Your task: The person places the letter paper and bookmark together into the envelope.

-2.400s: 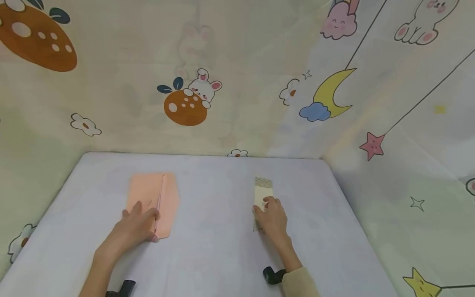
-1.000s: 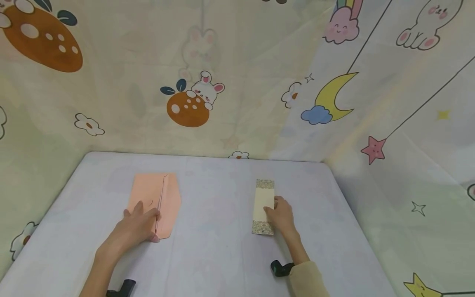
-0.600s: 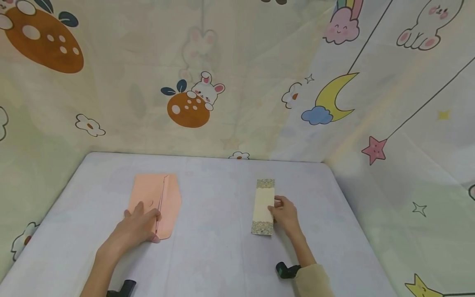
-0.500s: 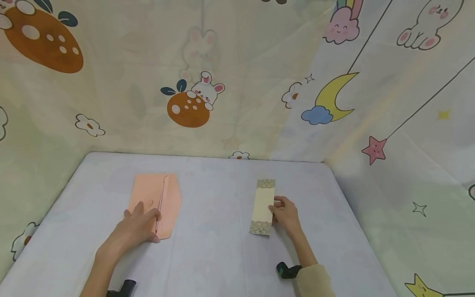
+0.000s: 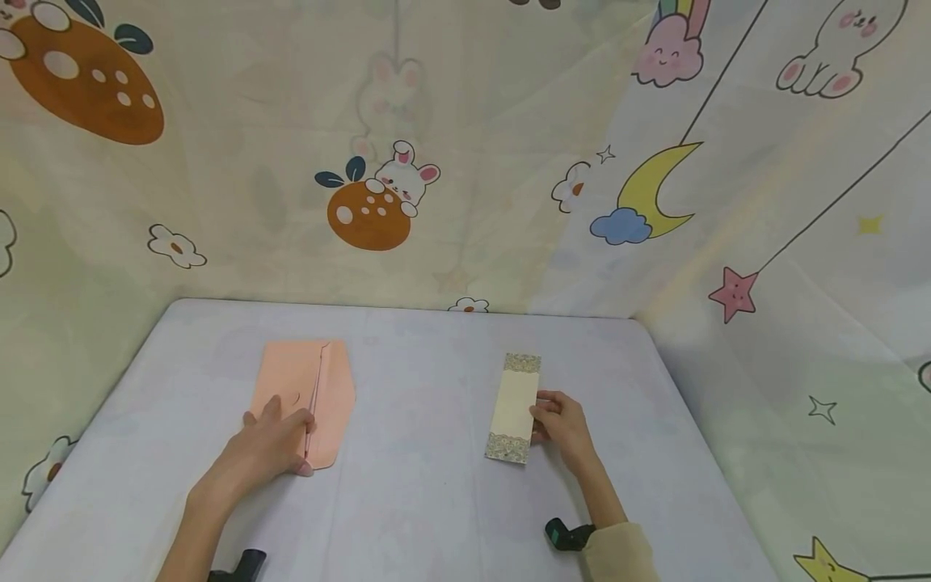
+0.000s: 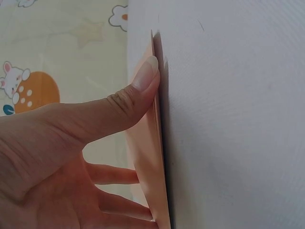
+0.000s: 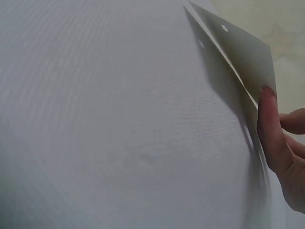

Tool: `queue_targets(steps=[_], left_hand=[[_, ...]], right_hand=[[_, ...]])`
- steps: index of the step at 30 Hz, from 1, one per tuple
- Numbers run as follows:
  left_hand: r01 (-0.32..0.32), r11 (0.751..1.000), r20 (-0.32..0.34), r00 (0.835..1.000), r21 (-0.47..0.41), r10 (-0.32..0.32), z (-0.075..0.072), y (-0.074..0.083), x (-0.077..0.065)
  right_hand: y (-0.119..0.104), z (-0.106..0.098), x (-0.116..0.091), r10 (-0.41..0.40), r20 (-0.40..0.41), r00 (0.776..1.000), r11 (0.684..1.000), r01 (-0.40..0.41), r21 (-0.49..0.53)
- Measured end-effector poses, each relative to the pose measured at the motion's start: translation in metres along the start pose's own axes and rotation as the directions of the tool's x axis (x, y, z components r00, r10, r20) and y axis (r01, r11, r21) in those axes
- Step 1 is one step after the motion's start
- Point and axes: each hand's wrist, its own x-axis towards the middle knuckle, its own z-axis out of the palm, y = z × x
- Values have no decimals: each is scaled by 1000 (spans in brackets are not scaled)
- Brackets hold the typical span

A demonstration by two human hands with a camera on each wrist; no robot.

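Observation:
My left hand [image 5: 265,444] rests with spread fingers on a peach envelope [image 5: 287,364] lying at the left of the table. In the left wrist view its thumb [image 6: 133,93] lies along the near edge of the envelope [image 6: 147,157], and the other fingers touch its top. To the right, my right hand [image 5: 563,424] pinches the right long edge of a cream bookmark [image 5: 515,404] with patterned bands at both ends. The right wrist view shows the bookmark [image 7: 243,52], with a small hole near one end, tilted up from the table above its shadow.
A white table [image 5: 414,485] bears both paper things. Behind it and at the sides hangs a cartoon-printed cloth [image 5: 473,202]. Dark wrist-worn devices sit under the left forearm [image 5: 243,566] and by the right sleeve [image 5: 567,535].
My right hand has shifted from over the bookmark to its right edge, gripping it there. The bookmark has turned slightly, its near end swinging left. My left hand stays on the envelope.

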Motion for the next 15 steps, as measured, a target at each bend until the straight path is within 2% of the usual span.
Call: queue_targets(steps=[15], left_hand=[[-8,1000,-14,1000,6,8,1,-3,0]], right_hand=[[-7,12,-2,-22,44,999,993,17,114]])
